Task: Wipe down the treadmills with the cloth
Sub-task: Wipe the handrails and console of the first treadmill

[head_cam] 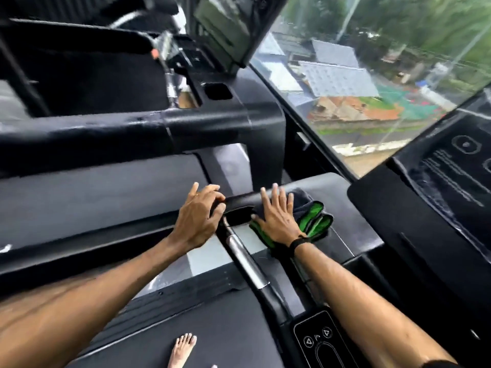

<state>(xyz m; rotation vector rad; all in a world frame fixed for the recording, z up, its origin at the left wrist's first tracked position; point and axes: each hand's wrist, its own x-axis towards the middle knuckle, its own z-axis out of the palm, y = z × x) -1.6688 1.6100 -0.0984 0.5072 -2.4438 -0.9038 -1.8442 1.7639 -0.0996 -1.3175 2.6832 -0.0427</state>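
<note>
Two hands at work: both were down on the treadmill (332, 208) near the front end of its handrail (245, 254).
Right hand (276, 221): fingers straight and spread, palm pressing the cloth flat, gripping nothing.
Left hand (198, 219): fingers curled over the dark end of the handrail, seemingly bracing.
Cloth (314, 219): dark with green trim, bunched under and beside the right hand, on the plastic cover.
Risk, slipping: held by pressure alone, the cloth could slide out from under the palm.
Risk, buttons: the control panel (317, 338) lay close under the right forearm, so a stroke drawn back might press it.
Risk, footing: a bare foot (183, 349) stood on the belt.
</note>
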